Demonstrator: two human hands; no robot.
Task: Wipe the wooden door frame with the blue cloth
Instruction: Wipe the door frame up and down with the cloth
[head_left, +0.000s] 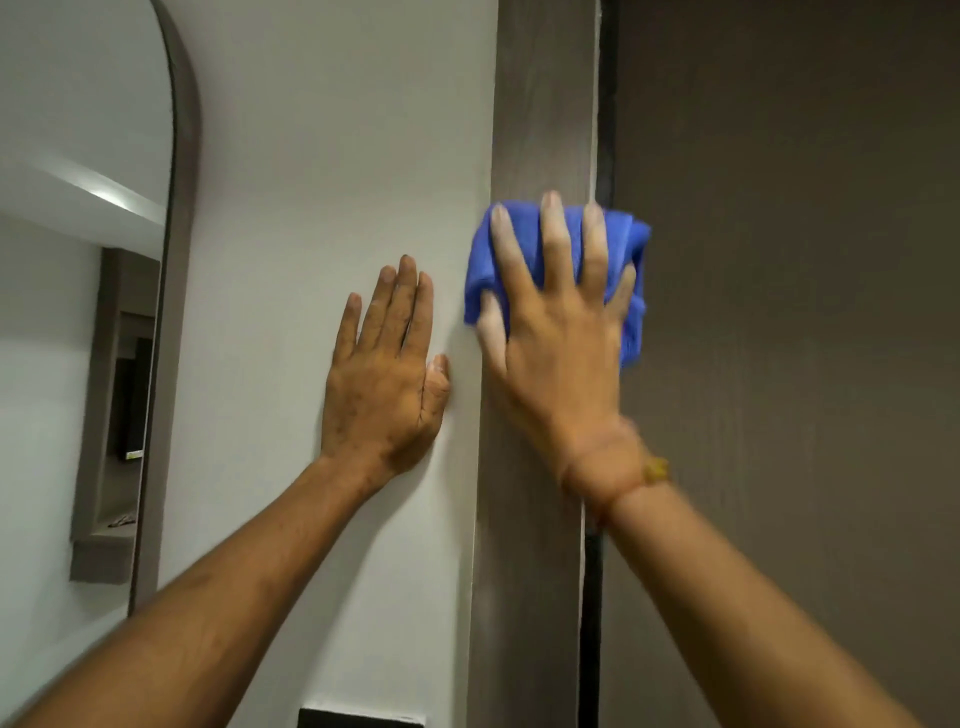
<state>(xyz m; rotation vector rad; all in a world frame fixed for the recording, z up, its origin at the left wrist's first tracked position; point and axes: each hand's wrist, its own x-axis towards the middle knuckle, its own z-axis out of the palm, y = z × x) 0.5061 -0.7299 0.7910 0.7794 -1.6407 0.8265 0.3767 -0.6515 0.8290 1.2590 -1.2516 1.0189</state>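
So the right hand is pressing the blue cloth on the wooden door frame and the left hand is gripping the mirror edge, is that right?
Not quite. The head view shows the left hand lying flat on the white wall, apart from the mirror. The right hand does press the blue cloth on the wooden door frame.

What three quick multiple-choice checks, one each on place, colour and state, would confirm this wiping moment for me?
1. Where is the left hand?
A. Flat on the white wall
B. On the door
C. Holding the cloth

2. What colour is the cloth?
A. Yellow
B. Blue
C. White

3. How does the right hand hold the cloth?
A. Pinched and dangling
B. Balled in a closed fist
C. Pressed under spread fingers against the wooden door frame

Answers:
1. A, its palm lies on the wall left of the frame.
2. B, blue fabric shows around the fingers.
3. C, the fingers fan over the cloth on the frame.
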